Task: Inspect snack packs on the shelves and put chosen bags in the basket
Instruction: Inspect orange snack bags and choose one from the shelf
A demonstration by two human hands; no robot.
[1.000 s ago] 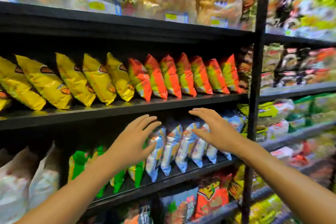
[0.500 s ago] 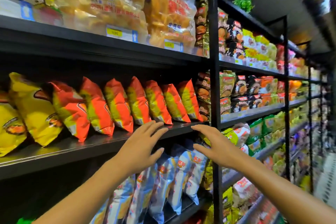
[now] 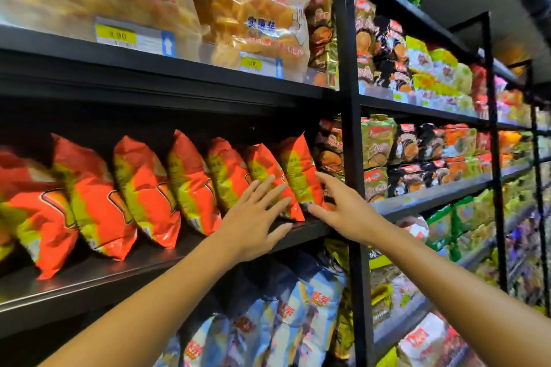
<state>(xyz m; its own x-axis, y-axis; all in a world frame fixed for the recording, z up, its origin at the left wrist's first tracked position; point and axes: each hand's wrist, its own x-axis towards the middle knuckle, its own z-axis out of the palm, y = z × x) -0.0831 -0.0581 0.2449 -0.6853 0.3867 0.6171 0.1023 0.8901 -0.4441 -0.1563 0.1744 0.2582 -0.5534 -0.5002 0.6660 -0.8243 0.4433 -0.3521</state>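
While both arms are stretched toward the shelving, the left hand [image 3: 253,217] is held flat with its fingers straight and spread, nothing gripped, the fingertips laid against or just in front of the second glossy orange-and-yellow snack bag from the right [image 3: 265,173]. Just to its right, the right hand [image 3: 340,208] is likewise opened, fingers extended and empty, and is placed at the lower right edge of the end orange-and-yellow snack bag [image 3: 299,170]; whether skin meets foil cannot be told. Both bags are leaned in a tilted row of matching orange foil bags [image 3: 143,185] that is continued to the left of the hands along a black metal shelf board [image 3: 89,280]. Directly beyond the right hand a black upright shelf post [image 3: 353,134] is seen. Below the hands, pale blue-and-white snack bags [image 3: 298,316] are stood. Above the hands, large clear bags of golden puffed snacks [image 3: 256,9] are stacked behind yellow price tags [image 3: 119,36].
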